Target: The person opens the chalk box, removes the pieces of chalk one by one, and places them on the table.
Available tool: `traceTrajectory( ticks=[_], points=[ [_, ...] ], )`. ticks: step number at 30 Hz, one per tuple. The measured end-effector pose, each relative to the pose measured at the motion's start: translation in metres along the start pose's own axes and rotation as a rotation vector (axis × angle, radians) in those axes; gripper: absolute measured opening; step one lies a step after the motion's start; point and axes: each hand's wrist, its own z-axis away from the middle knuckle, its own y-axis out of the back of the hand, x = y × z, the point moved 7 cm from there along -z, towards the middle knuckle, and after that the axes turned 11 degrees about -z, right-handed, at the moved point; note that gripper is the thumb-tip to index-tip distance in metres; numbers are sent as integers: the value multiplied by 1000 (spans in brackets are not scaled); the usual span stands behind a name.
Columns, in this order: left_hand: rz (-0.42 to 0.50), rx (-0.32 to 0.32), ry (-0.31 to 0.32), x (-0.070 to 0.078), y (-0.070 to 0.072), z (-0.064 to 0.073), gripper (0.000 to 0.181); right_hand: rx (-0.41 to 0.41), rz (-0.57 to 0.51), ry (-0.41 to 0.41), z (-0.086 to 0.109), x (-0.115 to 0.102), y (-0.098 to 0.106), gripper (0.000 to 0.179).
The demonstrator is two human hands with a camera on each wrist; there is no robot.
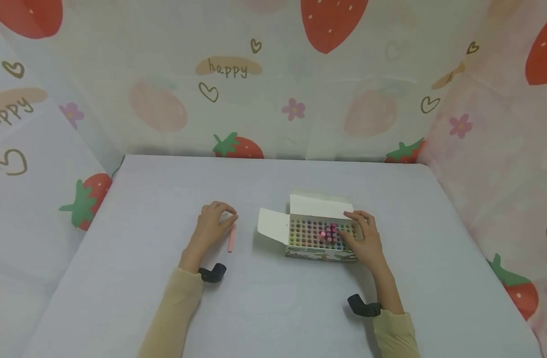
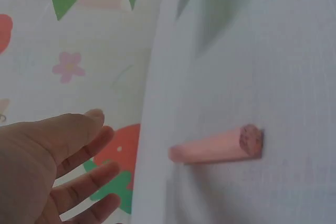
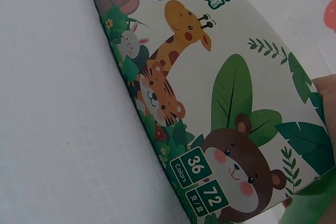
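A pink chalk stick (image 1: 230,239) lies on the white table just beside the left hand (image 1: 211,226). In the left wrist view the left hand (image 2: 58,166) has its thumb and fingers apart with nothing between them, and the chalk stick (image 2: 218,146) lies apart from them. To the right stands an opened chalk box (image 1: 316,255), rows of coloured chalk ends showing; several pink sticks (image 1: 329,233) rise above the rest. The right hand (image 1: 365,238) rests over the box's right end, thumb above the chalk ends, fingers at the raised lid. The right wrist view shows the box's printed face (image 3: 210,98), hiding most of that hand.
One white flap (image 1: 273,226) sticks out from the box's left side and a lid (image 1: 320,205) stands up at its back. A dark wrist camera (image 1: 213,273) sits on the left wrist, another (image 1: 363,306) on the right. Strawberry-print cloth (image 1: 291,74) encloses the table.
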Motion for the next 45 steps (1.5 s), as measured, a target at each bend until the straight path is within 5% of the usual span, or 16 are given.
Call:
traceTrajectory(
  ticks=[8,19,26,37,45],
  points=[
    [95,108,-52,38,17,7,16,-6,8,-27,0,3,0,47],
    [138,233,-274,114,35,15,14,-3,-9,-15,0,1,0,47],
    [117,221,-405,154,23,17,11,-4,-27,-16,1,-1,1,47],
    [93,120,-466,185,-2,19,14,-1,-33,-35,0,1,0,48],
    [17,19,-460,195,-30,15,12,-11,-29,-38,0,1,0,48]
  ],
)
